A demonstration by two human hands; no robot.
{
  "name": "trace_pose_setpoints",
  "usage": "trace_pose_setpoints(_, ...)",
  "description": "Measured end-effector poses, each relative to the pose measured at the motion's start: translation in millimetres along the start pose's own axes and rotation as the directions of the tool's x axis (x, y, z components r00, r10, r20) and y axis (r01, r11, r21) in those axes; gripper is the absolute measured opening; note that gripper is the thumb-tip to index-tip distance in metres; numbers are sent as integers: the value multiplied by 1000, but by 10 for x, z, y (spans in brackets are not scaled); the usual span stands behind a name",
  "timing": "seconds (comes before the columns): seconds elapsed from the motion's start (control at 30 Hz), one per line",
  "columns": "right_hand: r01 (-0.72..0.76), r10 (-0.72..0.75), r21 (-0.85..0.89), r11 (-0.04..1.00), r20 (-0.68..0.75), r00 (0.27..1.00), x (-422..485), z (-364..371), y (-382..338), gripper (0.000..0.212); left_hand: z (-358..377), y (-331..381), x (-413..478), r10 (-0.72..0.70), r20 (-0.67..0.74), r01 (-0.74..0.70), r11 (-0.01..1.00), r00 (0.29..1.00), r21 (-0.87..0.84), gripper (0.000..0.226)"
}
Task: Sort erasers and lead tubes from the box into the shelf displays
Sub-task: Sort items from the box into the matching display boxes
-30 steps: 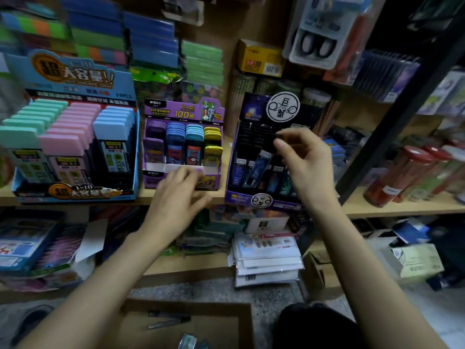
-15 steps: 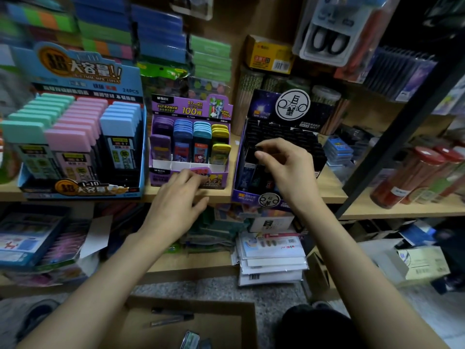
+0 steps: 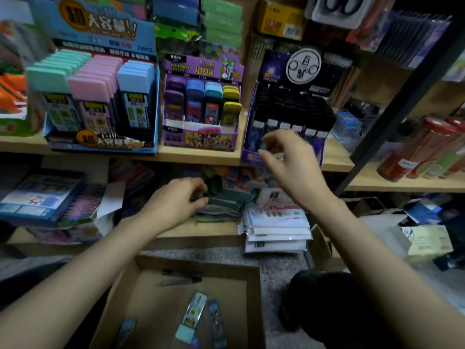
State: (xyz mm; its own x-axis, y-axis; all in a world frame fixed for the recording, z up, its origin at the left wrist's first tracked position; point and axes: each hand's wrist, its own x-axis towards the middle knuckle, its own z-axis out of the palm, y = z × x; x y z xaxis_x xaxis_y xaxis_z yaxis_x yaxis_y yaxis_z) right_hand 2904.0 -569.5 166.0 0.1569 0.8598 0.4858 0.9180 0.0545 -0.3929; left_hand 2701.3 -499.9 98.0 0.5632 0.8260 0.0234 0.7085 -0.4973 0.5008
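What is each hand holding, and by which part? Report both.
Left hand: nothing visible, fingers loosely curled. Right hand: thumb and forefinger close together before the black lead display; blur hides whether they pinch anything.

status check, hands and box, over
Left hand empty, loosely curled below the shelf. Right hand at black display, grip blurred. Erasers and lead tubes lie in box. Nothing blocks the box.
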Motion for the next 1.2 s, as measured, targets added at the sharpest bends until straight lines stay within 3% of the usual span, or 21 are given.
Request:
trace_pose_setpoints(0.13,-32,36,-16,999,376,926,-628,418,103,20,448,-425,-328,-136,192,145,989,972,-37,15)
trace_pose_setpoints(0.23,-158,169,-72,985,616,770,-1233,896,283,20,1045,-824,-677,-294,228,330,934,928,-137,15)
trace_pose_setpoints(0.37,-392,348,-129,911,750,563,-1985,1513,509,17,1846,-1223,-1285,-493,357,588,773,794,-240,6)
trace_pose_setpoints(0.43,-508,429,-159,847,768,476,-2298,1772,560,18,2135,-1347,-1555,-563,388,665,717,729,-209,11)
trace_pose_setpoints(0.5,-633,507,-163,757,758,411,-2560,1989,567,16,2310,-1409,-1742,-605,398,699,700,690,-148,32)
trace_pose_setpoints(0.6,-786,590,-97,610,717,370,-2860,2314,559,21,2386,-1535,-1861,-716,318,756,655,622,-4,54)
trace_pose_setpoints(0.67,-820,638,-101,563,683,355,-2956,2491,538,15,2419,-1645,-1889,-763,274,797,604,586,-22,60)
trace_pose_setpoints(0.8,-811,708,-201,550,628,324,-3005,2775,531,33,2564,-1769,-1927,-791,333,844,535,514,-34,67)
trace_pose_setpoints(0.87,-782,708,-242,575,626,327,-3009,2874,531,37,2636,-1768,-1926,-794,316,838,545,520,-11,61)
trace_pose_setpoints(1.03,-786,744,-271,555,585,324,-2969,3024,595,32,2737,-1763,-1851,-741,228,764,644,632,-24,46)
trace_pose_setpoints(1.2,-876,804,-210,433,530,270,-2971,2998,691,29,2814,-1747,-1704,-796,217,807,588,565,57,54)
